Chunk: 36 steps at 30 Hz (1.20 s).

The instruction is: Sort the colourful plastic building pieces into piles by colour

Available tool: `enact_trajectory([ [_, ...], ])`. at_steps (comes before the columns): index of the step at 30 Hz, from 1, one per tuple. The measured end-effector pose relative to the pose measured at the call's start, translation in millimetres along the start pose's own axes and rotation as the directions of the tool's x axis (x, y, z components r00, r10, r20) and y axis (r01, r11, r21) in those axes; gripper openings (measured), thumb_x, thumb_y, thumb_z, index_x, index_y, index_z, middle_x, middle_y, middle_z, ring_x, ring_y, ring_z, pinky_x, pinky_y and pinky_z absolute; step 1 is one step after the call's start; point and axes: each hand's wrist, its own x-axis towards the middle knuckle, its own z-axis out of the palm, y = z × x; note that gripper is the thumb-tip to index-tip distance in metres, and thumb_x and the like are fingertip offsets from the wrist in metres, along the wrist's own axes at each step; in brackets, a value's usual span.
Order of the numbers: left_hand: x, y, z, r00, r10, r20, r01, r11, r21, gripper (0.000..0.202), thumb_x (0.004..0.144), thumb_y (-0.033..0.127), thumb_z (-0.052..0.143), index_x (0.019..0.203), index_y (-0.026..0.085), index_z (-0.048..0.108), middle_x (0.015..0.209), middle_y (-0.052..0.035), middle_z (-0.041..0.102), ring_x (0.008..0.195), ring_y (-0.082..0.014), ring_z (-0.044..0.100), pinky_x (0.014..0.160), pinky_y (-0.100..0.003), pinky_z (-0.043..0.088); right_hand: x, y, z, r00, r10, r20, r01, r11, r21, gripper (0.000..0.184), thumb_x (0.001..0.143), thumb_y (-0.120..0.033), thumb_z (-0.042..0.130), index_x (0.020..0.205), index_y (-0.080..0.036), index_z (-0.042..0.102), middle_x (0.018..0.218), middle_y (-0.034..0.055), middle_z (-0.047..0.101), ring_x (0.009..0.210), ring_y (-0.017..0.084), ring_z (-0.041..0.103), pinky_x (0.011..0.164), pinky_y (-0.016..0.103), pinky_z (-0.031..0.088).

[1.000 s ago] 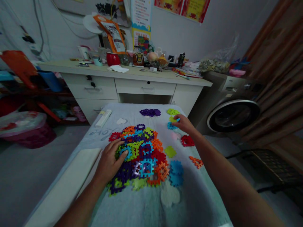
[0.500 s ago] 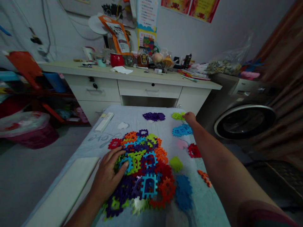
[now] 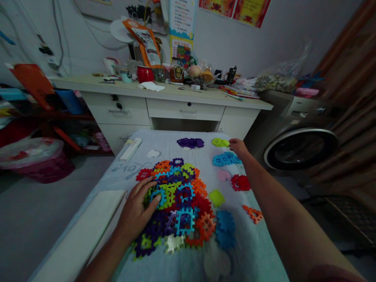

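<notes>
A heap of interlocking plastic tiles in several colours lies on a pale cloth-covered table. My left hand rests flat on the heap's left side, fingers spread over a green and blue tile. My right hand reaches to the far right edge, fingers curled, beside the lime green group and just above the light blue group. What it holds, if anything, is hidden. A purple group, a red group and an orange triangle tile lie apart.
A white desk with drawers crowded with jars, cups and bags stands behind the table. A washing machine is at the right. A white box and a pale board lie at the table's left. A pink basket sits on the floor.
My right hand moved from the blue tiles farther out to the lime green group, then eased back slightly. My left hand stayed on the heap. The camera shifted a little.
</notes>
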Motion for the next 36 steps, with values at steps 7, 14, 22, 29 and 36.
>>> enact_trajectory([
  [7,-0.8,1.3,-4.5,0.999,0.017,-0.035,-0.017,1.0,-0.014,0.041,0.089,0.05,0.051,0.118,0.023,0.059,0.135,-0.0084,0.055,0.126,-0.0277,0.051,0.11,-0.048,0.039,-77.4,-6.9,-34.6,0.954,-0.08,0.29,0.047,0.992,0.119,0.013,0.075,-0.02,0.062,0.088,-0.016,0.065,0.08,0.0026,0.068,0.067,0.012,0.06,0.065,0.025,0.05],
  [14,-2.7,2.6,-2.1,0.999,0.023,-0.022,-0.022,0.999,0.025,0.043,0.089,0.052,0.049,0.118,0.021,0.059,0.131,-0.0097,0.057,0.122,-0.0279,0.053,0.107,-0.048,0.04,-150.7,18.4,-66.8,0.903,-0.176,0.393,0.334,0.863,-0.38,0.023,0.077,-0.028,0.064,0.096,-0.016,0.069,0.096,0.0085,0.069,0.089,0.022,0.064,0.082,0.033,0.05],
  [22,-0.4,9.5,-10.0,0.998,0.053,-0.015,-0.051,0.993,0.111,0.045,0.089,0.054,0.046,0.118,0.021,0.058,0.132,-0.01,0.055,0.125,-0.0276,0.05,0.109,-0.046,0.037,-168.4,37.7,-59.9,0.921,-0.23,0.314,0.361,0.807,-0.468,0.055,0.081,-0.044,0.065,0.128,-0.016,0.057,0.133,0.0154,0.057,0.124,0.028,0.053,0.105,0.042,0.04],
  [29,11.2,32.1,-24.5,0.991,-0.018,0.134,-0.024,0.952,0.304,0.061,0.087,0.06,0.042,0.135,0.023,0.049,0.144,-0.0129,0.045,0.135,-0.0329,0.038,0.108,-0.053,0.034,-141.8,5.6,-28.3,0.946,-0.241,0.217,0.322,0.785,-0.529,0.063,0.081,-0.043,0.067,0.137,-0.022,0.049,0.142,0.0161,0.047,0.132,0.033,0.043,0.107,0.05,0.036],
  [36,36.1,14.9,-1.9,0.992,-0.122,0.038,0.108,0.959,0.262,0.062,0.085,0.063,0.044,0.13,0.021,0.052,0.136,-0.0148,0.05,0.129,-0.0337,0.045,0.106,-0.053,0.036,-116.5,-12.0,22.7,0.982,-0.019,0.189,0.14,0.744,-0.653,0.086,0.08,-0.056,0.063,0.151,-0.026,0.026,0.16,0.0181,0.016,0.143,0.046,0.016,0.108,0.065,0.022],
])
